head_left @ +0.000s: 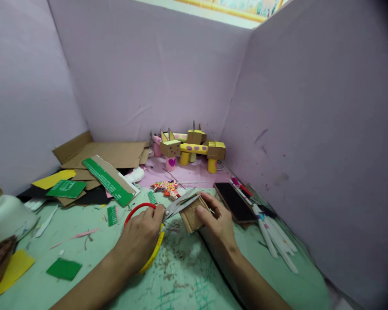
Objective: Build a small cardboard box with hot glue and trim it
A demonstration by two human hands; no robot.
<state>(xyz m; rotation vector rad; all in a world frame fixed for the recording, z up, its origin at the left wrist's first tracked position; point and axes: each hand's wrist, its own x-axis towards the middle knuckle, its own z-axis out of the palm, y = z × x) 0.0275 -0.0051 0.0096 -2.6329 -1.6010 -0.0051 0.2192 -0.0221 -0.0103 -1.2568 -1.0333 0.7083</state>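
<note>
My left hand (140,237) is closed round the red and yellow handles of a pair of scissors (177,204). The blades are parted and point up and right, onto the top edge of a small brown cardboard piece (191,217). My right hand (216,219) pinches that piece by its right side, just above the pale green table (181,275).
Cardboard animal figures (189,148) on pink and yellow tube legs stand at the back. Cardboard sheets (106,157) and green and yellow scraps lie at the left. A dark phone (234,202) and several pens (271,232) lie at the right. A white bowl (3,215) sits far left. Lilac walls enclose the area.
</note>
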